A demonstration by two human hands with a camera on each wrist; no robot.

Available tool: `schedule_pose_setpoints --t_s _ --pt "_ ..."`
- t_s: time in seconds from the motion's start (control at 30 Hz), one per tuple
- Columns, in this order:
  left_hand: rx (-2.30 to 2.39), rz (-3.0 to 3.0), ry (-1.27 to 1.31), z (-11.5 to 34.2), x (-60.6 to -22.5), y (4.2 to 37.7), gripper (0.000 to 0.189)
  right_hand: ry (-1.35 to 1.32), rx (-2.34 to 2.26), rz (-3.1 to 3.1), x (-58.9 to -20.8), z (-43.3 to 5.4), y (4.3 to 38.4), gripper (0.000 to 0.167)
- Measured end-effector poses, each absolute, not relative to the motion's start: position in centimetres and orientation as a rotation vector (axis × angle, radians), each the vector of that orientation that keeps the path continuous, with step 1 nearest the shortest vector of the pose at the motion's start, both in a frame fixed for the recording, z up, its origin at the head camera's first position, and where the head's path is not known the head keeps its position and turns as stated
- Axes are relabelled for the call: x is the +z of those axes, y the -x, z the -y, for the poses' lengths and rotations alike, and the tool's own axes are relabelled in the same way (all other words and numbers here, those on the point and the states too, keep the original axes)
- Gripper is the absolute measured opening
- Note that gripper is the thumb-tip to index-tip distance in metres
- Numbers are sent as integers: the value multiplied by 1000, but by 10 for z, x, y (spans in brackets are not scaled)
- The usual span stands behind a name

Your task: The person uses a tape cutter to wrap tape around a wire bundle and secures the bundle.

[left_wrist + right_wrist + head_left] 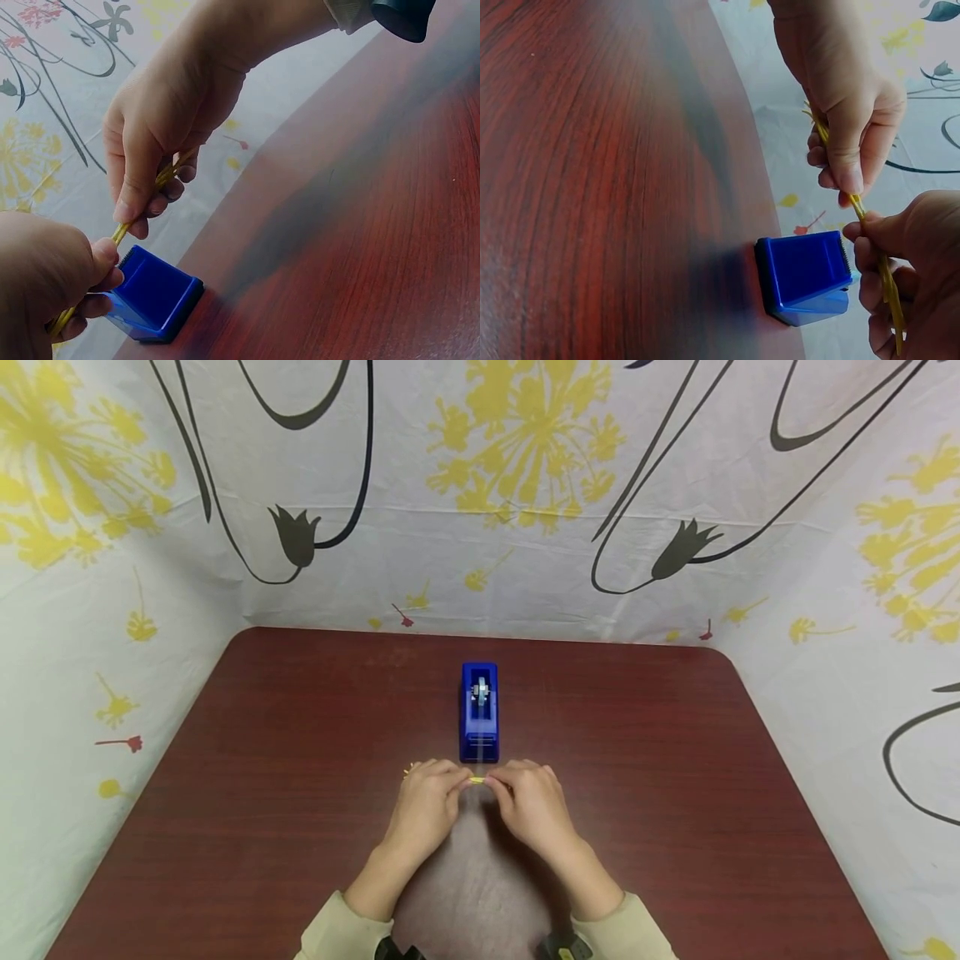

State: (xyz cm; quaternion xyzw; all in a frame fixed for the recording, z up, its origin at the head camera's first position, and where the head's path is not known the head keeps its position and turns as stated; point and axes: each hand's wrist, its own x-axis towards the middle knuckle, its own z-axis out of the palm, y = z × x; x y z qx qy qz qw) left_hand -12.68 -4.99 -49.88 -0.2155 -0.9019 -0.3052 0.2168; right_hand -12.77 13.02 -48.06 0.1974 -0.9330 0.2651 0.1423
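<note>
Both hands pinch a thin bundle of yellow strands [477,780] between thumb and fingers, thumbs close together with a short bare stretch between them. My left hand [426,797] holds the left part, and a few loose ends poke out past its fingers. On the right part, my right hand [534,802] keeps its thumb and curled fingers along the strands. In the right wrist view the yellow bundle [890,289] runs through the right hand's fingers and out below them. A blue tape dispenser [480,731] stands just beyond the fingertips, its serrated cutting edge facing the hands.
The dark red-brown tabletop [637,760] has rounded far corners. White cloth [420,560] with yellow and grey flower prints hangs behind and at both sides. Light sleeves [345,927] and dark wrist cameras [562,946] are at the near edge.
</note>
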Motion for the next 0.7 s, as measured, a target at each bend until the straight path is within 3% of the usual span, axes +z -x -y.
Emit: schedule_pose_setpoints --t_s 0.43,0.7 --pt "-846 2589 571 50 -495 126 9 -570 821 2666 -481 -131 128 6" --pt "-805 2615 611 50 -492 126 19 -599 818 2633 -483 -132 129 5"
